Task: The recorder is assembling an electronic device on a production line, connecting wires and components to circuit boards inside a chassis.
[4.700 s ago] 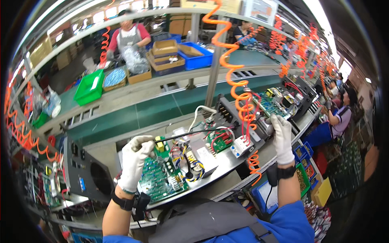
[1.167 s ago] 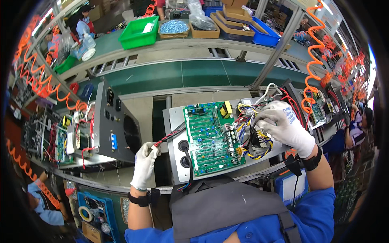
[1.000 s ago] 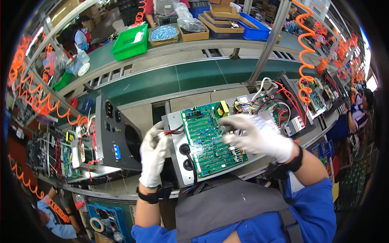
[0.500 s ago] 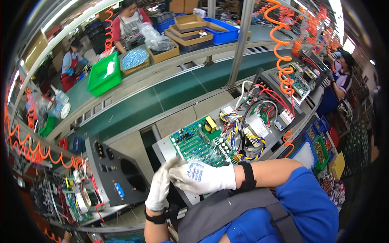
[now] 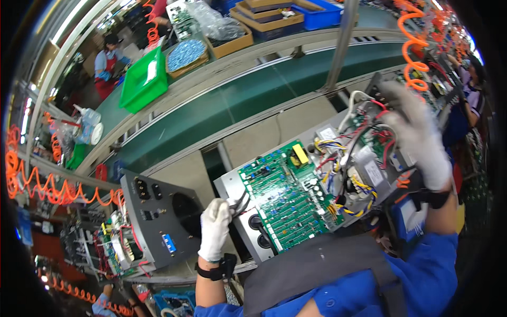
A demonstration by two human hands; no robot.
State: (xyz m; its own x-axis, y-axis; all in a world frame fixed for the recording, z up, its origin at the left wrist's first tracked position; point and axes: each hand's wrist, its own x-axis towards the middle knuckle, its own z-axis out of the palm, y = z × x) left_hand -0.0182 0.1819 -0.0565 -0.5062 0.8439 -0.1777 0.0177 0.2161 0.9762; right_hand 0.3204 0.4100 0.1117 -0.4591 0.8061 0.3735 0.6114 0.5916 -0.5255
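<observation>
Looks like wire work: the left hand [image 5: 215, 228] pinches dark wires [image 5: 242, 204] by the green board [image 5: 288, 211]. The right hand [image 5: 417, 138] is blurry; can't tell its grip. Next needs steady holding.

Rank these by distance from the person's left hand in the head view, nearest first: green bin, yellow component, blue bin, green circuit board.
1. Green circuit board: just right of the left hand.
2. Yellow component: at the board's far corner.
3. Green bin: ahead and left, beyond the green conveyor.
4. Blue bin: ahead and right, also beyond it.
</observation>
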